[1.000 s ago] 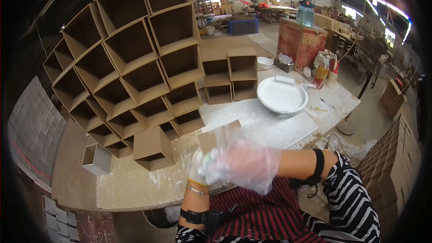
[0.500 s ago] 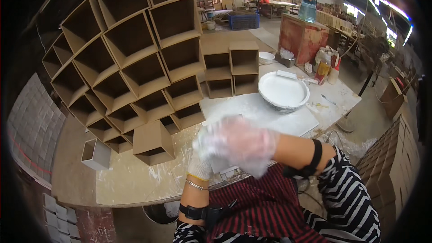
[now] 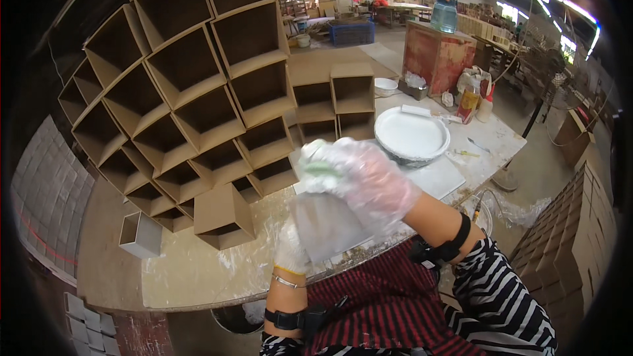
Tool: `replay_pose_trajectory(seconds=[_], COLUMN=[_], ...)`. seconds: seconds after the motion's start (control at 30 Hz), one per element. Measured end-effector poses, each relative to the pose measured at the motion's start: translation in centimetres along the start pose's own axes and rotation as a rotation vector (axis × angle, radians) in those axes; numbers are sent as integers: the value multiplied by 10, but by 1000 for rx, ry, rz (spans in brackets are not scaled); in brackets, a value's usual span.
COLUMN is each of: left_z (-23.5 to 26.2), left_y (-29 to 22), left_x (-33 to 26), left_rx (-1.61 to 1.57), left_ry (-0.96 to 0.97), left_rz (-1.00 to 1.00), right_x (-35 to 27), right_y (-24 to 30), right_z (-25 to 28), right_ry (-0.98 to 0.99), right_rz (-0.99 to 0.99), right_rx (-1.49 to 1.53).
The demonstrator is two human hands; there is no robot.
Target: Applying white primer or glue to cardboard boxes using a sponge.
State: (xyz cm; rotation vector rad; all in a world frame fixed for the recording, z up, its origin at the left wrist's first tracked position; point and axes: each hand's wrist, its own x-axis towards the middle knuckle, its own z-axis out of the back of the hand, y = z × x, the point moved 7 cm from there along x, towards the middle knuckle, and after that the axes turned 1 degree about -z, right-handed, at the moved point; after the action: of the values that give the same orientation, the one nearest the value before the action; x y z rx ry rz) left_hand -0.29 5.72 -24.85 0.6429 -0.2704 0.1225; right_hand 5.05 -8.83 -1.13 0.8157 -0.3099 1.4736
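1. Both hands have risen since a second ago, lifting the cardboard sheet (image 3: 326, 224) above the worktop (image 3: 198, 270).
2. Left hand (image 3: 290, 250), gloved, pinches the sheet's lower edge.
3. Right hand (image 3: 369, 178), grip closed around a green-white sponge (image 3: 321, 168), presses its top.

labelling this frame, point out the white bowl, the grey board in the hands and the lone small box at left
white bowl (image 3: 410, 135), head view, inner bottom
grey board (image 3: 326, 224), head view, flat face
small box (image 3: 140, 235), head view, side wall

Gloved left hand (image 3: 290, 250) below curled right hand (image 3: 362, 181)
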Motion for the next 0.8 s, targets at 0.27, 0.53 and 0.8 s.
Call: replay_pose_trajectory(seconds=[0.27, 0.53, 0.8], left_z=[37, 59, 45], left_y=[29, 45, 41], left_x=[-21, -17, -14], left_rx=[-78, -672, -769], left_ry=[-86, -335, -274], left_rz=[122, 210, 164], right_x=[-51, -108, -122], right_y=[-85, -195, -213], right_z=[104, 94, 81], right_ry=[-76, 286, 412], right_rz=[-485, -856, -855], right_rx=[-392, -470, -465])
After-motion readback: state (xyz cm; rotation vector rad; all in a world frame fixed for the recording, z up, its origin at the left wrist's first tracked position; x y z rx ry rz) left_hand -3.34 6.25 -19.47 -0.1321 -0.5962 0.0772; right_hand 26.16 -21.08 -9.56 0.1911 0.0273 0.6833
